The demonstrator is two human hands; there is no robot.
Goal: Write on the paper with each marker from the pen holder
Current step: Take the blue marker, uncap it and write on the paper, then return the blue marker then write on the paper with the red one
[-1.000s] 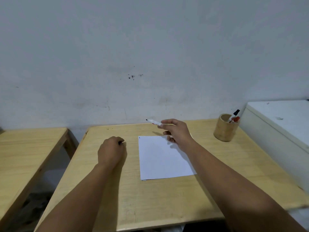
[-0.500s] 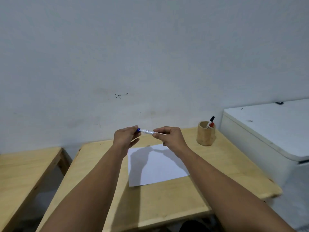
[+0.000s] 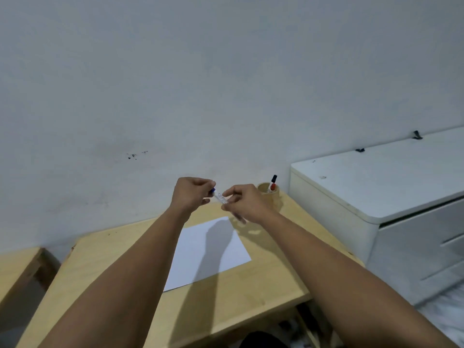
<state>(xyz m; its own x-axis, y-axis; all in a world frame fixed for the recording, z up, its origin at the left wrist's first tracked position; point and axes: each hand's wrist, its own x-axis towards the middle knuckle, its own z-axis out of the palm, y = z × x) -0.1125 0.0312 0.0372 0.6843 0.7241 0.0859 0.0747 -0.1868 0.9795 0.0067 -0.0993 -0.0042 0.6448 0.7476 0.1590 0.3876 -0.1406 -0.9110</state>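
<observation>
Both hands are raised above the white paper (image 3: 213,252) that lies on the wooden table (image 3: 251,292). My right hand (image 3: 244,202) grips the white barrel of a marker (image 3: 220,197). My left hand (image 3: 192,193) pinches the marker's blue cap end (image 3: 213,190). Whether the cap is on or off is hidden by the fingers. Behind my right hand stands the round wooden pen holder (image 3: 272,194), with a red marker (image 3: 273,185) and a black-capped marker (image 3: 274,178) sticking out of it.
A white cabinet (image 3: 391,197) stands right of the table, close to its edge. A second wooden table (image 3: 15,267) is at the left with a gap between. A bare wall runs behind everything. The paper shows no clear writing from here.
My left hand rose from the table and took the marker's blue end, meeting my right hand in the air. The camera view tilted up and back, so the table looks lower and smaller.
</observation>
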